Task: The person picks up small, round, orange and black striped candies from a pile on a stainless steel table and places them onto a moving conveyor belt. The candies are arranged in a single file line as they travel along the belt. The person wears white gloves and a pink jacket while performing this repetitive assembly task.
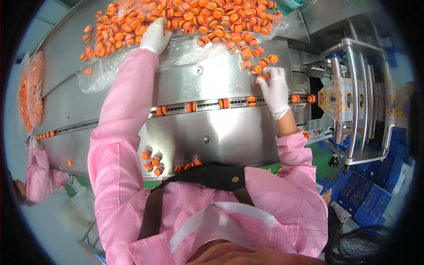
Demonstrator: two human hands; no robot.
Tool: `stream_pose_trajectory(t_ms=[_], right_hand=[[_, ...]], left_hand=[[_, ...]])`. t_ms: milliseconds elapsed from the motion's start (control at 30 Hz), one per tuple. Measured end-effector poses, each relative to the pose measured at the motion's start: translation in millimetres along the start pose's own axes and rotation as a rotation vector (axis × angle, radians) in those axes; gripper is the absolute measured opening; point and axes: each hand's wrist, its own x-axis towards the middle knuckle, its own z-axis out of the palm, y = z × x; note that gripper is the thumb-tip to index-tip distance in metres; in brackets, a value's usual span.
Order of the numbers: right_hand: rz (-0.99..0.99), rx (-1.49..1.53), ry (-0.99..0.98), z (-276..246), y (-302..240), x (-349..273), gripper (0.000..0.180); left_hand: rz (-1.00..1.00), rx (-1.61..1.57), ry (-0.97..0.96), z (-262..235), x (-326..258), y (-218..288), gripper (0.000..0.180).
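A large heap of small orange burger-shaped candies [190,17] lies on clear plastic sheeting [181,51] at the far side of the steel table. My left hand [155,37], in a white glove, reaches to the near edge of the heap, fingers stretched against the candies and thumb apart. At the right, my gloved right hand [276,90] has its fingers and thumb curled round a burger-shaped candy [264,77], beside several loose ones. Below the heap runs a narrow conveyor channel [207,105] with spaced candies in it, such as one candy [224,103] near the middle.
A metal-framed machine [353,101] with printed film stands at the channel's right end. Loose candies [154,161] lie on the table near my body. A clear bag of orange pieces [32,90] and another person in pink [42,172] are at the left. Blue crates [357,190] sit lower right.
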Motion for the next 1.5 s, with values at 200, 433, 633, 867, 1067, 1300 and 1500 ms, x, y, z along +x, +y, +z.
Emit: stream_pose_trajectory(t_ms=[200, 433, 633, 867, 1067, 1300, 1500], right_hand=[[-0.137, -0.109, -0.188, 9.0, 5.0, 26.3, 0.036], [-0.17, -0.305, -0.266, 16.3, -5.8, 42.3, 0.029], [-0.322, 0.36, -0.172, 18.4, -54.2, 2.5, 0.02], [-0.642, 0.152, -0.448, 85.2, -112.0, -41.3, 0.02], [-0.657, 0.185, -0.306, 65.2, -79.6, -39.1, 0.021], [-0.271, -0.126, -0.179, 45.1, -27.1, 33.6, 0.034], [-0.26, -0.171, -0.686, 46.5, -28.3, 73.1, 0.036]], left_hand=[[0.032, -0.082, 0.062, -6.7, -28.7, -5.7, 0.032], [-0.055, -0.123, -0.019, -27.1, -86.7, -28.0, 0.023], [0.029, -0.129, -0.15, -29.1, -94.0, -28.4, 0.032], [0.02, -0.121, -0.272, -25.4, -93.5, -21.7, 0.03], [-0.023, -0.091, -0.32, -31.3, -97.7, -12.4, 0.022], [0.185, -0.45, -0.4, -45.9, -163.0, 39.5, 0.02], [0.275, -0.298, -0.526, -24.5, -205.4, 54.5, 0.029]])
